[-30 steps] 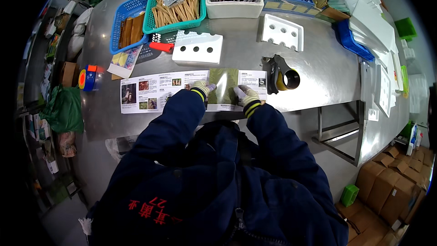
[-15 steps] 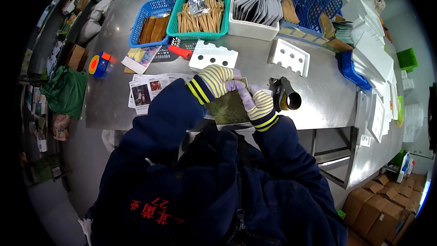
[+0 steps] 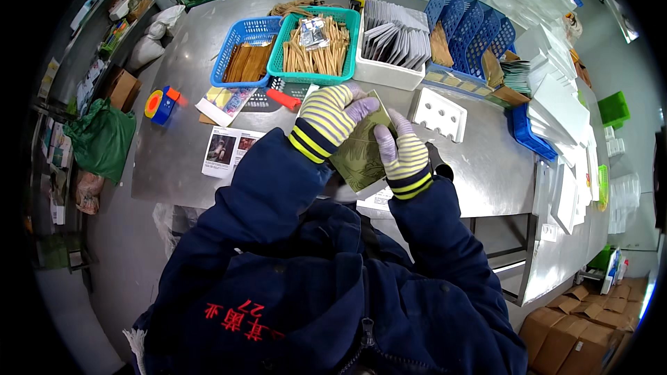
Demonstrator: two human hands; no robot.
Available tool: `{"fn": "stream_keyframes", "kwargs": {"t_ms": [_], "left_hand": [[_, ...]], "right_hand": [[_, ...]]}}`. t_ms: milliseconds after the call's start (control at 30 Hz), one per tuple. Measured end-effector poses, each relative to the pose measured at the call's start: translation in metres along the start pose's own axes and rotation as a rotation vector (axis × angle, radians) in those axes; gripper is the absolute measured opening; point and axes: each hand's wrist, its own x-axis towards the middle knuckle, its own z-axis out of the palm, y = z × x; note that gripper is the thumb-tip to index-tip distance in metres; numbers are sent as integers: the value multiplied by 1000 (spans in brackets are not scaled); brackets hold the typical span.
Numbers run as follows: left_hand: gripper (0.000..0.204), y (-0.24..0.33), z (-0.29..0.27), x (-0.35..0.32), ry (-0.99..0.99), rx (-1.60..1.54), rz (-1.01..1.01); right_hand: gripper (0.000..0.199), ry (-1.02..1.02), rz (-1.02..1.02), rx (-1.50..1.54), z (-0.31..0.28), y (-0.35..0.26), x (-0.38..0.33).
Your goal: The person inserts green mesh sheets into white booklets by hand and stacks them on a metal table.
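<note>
Between my hands is a flat olive-green package (image 3: 361,160) with a leafy pattern, tilted above the table's near edge. I cannot make out whether it is a box or a thick sleeve. My left hand (image 3: 333,119), in a yellow-and-white striped glove with lilac fingertips, is closed on its upper left edge. On the opposite side my right hand (image 3: 403,156), gloved alike, grips its upper right edge. Just beyond my right wrist a dark tape dispenser (image 3: 439,165) is mostly hidden. Printed sheets with pictures (image 3: 226,151) lie left of my left forearm.
Along the back of the steel table (image 3: 486,173) stand a blue basket (image 3: 222,73), a green basket of wooden sticks (image 3: 278,62), and a white foam box of grey packets (image 3: 375,73). A white holed tray (image 3: 441,114), a red-handled tool (image 3: 281,99) and a blue-orange tape dispenser (image 3: 161,106) lie nearer.
The package has been raised and turned more upright, and my hands have shifted along its edges with it. My view has tilted slightly, so the table's contents sit lower.
</note>
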Motion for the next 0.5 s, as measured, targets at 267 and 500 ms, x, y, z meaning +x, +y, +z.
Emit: {"fn": "stream_keyframes", "kwargs": {"t_ms": [267, 500], "left_hand": [[37, 23, -23, -38, -422, -599, -174], [75, 20, -21, -43, -517, -444, -215]], "right_hand": [[31, -65, 463, 679, -33, 33, 16], [33, -1083, 898, 2172, 29, -24, -54]]}}
